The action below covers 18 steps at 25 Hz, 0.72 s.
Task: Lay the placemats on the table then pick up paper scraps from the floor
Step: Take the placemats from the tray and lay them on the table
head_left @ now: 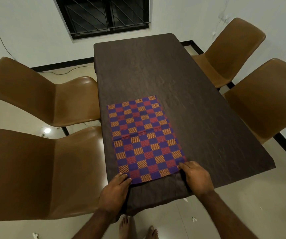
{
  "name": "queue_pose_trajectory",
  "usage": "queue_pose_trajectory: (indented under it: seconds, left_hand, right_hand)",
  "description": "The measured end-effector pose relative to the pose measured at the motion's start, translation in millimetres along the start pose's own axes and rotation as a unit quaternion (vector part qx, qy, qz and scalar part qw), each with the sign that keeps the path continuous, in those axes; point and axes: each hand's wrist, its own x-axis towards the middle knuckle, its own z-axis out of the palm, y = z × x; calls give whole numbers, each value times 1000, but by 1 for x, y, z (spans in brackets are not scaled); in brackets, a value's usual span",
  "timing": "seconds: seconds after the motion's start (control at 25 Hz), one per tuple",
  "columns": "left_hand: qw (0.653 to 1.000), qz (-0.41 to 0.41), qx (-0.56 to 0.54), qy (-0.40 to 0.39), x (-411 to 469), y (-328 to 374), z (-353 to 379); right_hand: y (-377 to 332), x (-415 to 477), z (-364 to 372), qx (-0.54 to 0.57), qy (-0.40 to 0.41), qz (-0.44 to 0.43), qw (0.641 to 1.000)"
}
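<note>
I am standing at the near end of the surface (199,107), which is dark and wood-grained, and I am looking down its length toward a barred window (102,14) in the white wall. The placemat (145,138), checked in purple, red and orange, is lying flat on the left half of the surface, running lengthwise away from me, with its near edge close to the end where I am standing. My left hand (114,190) is gripping the near left corner, its curled fingers lying on top of the cloth and its thumb hiding beneath the hand. My right hand (196,176) is pinching the near right corner, fingertips bending down onto the edge of the cloth. Both forearms are reaching in from the bottom of the view, and my bare feet (126,226) are showing on the tiled floor just below the end of the surface. Small white scraps (194,219) are lying on the floor: one to my right, one just beside the near right corner of the surface, and one at the lower left near a chair. Two brown chairs (35,169) are standing along the left side and two more along the right, and a thin cable (64,72) is trailing across the floor by the far wall
</note>
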Motion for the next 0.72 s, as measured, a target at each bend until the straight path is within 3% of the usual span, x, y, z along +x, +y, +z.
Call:
queue_pose_trajectory:
  seconds: [0.36,0.72]
  left_hand:
    - [999,19,25,-11,-1,-1,5]
    - [991,129,27,33,-1,-2,-8]
  right_hand:
    - [3,-11,-9,-57,-8,-6,998]
    - [-1,-13,-7,-46,-59,29,997]
